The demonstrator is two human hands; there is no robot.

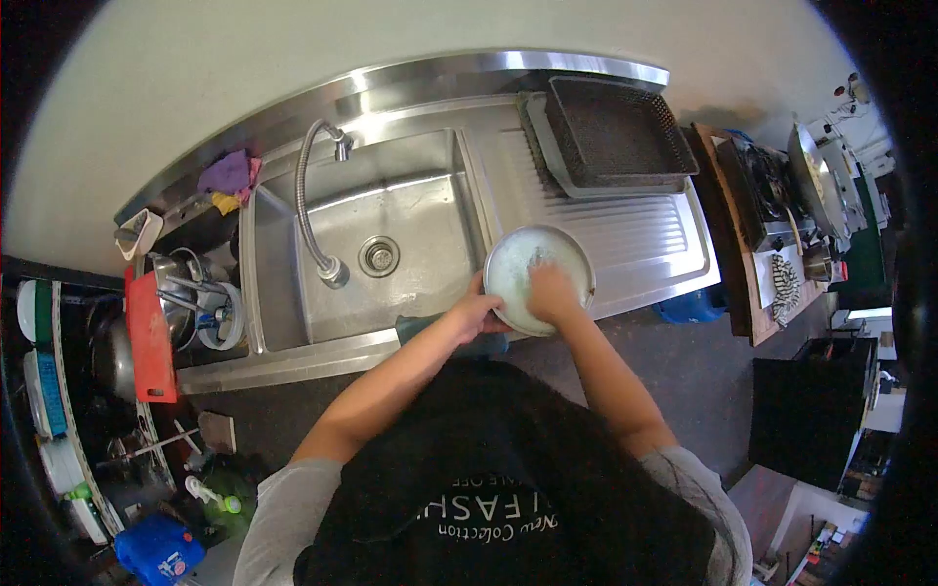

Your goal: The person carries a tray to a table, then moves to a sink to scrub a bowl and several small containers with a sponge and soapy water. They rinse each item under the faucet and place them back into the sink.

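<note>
Head view showed the left hand (476, 314) closed on the near rim of a round foam-coated metal plate (532, 256), which sat over the front edge of the ribbed stainless steel drainboard (645, 230), just right of the steel sink basin (391, 210); the right hand (553, 293) pressed on the plate's soapy face; whether it gripped anything could not be told; a dark mesh tray (616, 132) sat behind.

I record my left forearm (391, 386) and right forearm (608, 376), both bare, reaching forward and converging, the left hand (476, 314) curled closed in a grip, the right hand (553, 293) just to its right, knuckles up, fingers bent downward, grasp not determinable.
</note>
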